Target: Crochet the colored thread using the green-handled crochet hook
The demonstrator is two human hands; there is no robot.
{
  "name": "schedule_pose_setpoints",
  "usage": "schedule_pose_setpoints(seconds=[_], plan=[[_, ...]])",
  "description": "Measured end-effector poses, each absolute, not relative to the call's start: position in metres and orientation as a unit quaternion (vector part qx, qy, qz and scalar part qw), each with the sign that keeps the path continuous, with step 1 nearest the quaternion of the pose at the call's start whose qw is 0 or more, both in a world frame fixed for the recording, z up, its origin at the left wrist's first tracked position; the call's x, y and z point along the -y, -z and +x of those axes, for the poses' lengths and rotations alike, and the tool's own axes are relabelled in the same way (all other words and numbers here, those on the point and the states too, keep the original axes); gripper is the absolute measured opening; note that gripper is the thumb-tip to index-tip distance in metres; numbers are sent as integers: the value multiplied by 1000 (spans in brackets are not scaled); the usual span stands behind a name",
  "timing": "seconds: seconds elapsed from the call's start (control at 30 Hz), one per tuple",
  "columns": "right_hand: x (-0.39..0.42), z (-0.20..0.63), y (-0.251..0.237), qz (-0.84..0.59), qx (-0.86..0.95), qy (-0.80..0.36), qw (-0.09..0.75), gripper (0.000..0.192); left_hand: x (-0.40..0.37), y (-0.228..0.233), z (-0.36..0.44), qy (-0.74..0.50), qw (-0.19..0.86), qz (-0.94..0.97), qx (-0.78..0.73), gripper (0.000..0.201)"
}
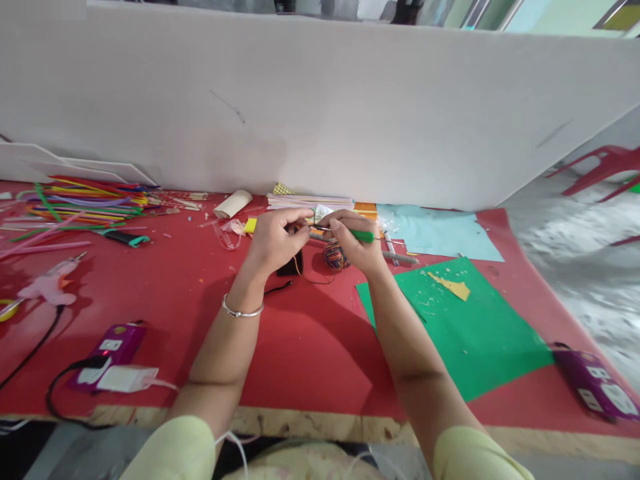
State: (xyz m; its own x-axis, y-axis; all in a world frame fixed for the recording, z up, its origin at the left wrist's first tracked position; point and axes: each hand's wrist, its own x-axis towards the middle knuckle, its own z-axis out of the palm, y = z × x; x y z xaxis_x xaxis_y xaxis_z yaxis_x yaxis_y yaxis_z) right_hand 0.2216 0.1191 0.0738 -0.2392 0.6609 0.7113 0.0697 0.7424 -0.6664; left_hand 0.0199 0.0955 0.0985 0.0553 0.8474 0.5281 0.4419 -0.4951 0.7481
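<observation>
Pinching a green stick [361, 235] in my right hand [353, 241], I hold its other end with my left hand [275, 240]. Both hands sit close together above the red table [300, 347], just over a ball of yarn [335, 256]

Our red-covered table [300, 347], crowded with craft bits.
On it we see green paper [475, 333], pale blue paper [440, 233], coloured straws [85, 200], a cardboard tube [233, 203] and a glue gun [50, 283].
</observation>
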Motion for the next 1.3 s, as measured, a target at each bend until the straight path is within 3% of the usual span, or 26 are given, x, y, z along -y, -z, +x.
schedule_pose_setpoints(seconds=[0.3, 0.67, 1.3], plan=[[-114, 217, -74, -224, 750, -212, 585, 38, -95, -100, 19, -523, 204, 687, -462, 34], [-113, 221, -76, -212, 742, -254, 584, 39, -97, -101, 17, -524, 211, 680, -468, 33], [-114, 219, -76, -220, 756, -214, 578, 40, -95, -102, 19, -518, 206, 680, -475, 33]])
